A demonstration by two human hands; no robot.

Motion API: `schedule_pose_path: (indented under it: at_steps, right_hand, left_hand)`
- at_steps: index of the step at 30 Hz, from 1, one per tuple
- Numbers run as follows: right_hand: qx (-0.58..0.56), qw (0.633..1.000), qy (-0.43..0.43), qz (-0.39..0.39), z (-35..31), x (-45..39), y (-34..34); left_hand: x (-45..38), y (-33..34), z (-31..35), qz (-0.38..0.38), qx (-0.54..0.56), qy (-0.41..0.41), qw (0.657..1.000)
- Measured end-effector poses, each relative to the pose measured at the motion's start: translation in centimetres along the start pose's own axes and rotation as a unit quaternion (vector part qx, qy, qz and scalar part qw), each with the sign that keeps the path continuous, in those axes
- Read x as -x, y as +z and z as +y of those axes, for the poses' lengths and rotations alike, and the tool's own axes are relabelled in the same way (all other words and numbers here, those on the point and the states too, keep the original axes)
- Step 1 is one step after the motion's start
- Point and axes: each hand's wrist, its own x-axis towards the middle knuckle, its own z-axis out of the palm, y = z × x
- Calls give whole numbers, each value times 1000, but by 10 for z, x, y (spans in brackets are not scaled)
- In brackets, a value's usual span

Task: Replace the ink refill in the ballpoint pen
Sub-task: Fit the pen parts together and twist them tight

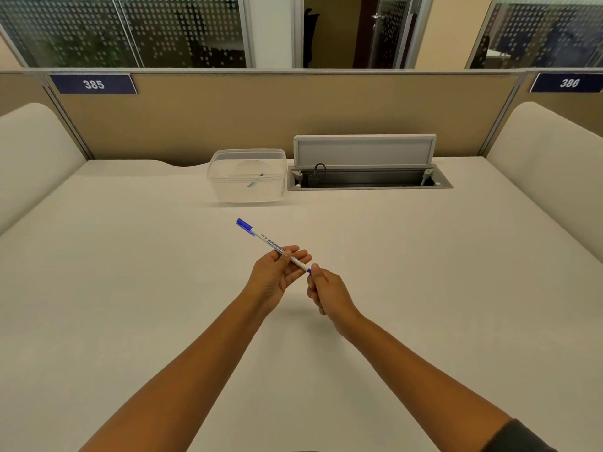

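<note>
A white ballpoint pen (266, 240) with a blue cap at its far end is held above the desk, pointing up and to the left. My left hand (277, 275) grips the barrel near its middle, palm up. My right hand (328, 290) pinches the near blue end of the pen between thumb and fingers. A clear plastic box (248, 194) stands at the back of the desk, and a thin refill (256, 180) with a blue tip lies inside it.
The white desk (130, 288) is bounded by a tan partition (228, 119) at the back. An open cable tray (368, 181) with a raised lid sits right of the box. Padded side panels flank the desk on both sides.
</note>
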Motion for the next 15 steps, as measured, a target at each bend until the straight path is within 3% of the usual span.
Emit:
schedule_pose_path:
  at_steps: [3, 6, 8, 10, 12, 15]
  right_hand:
    - [-102, 989, 96, -56, -1, 0, -4]
    - [-282, 932, 187, -129, -1, 0, -11]
    - [-303, 923, 201, -126, -3, 2, -8]
    - [-177, 972, 138, -73, -4, 6, 3]
    - [47, 999, -7, 1, -2, 11, 14]
    - [271, 949, -150, 61, 3, 12, 15]
  left_hand:
    - [2, -1, 1, -6, -19, -5, 1000]
    - [5, -2, 4, -9, -32, -11, 999]
    - [6, 1, 5, 10, -37, -18, 999]
    - [5, 5, 5, 49, -34, -34, 998]
    - [3, 9, 8, 81, -25, -54, 995]
    - [2, 11, 11, 104, -17, -64, 992]
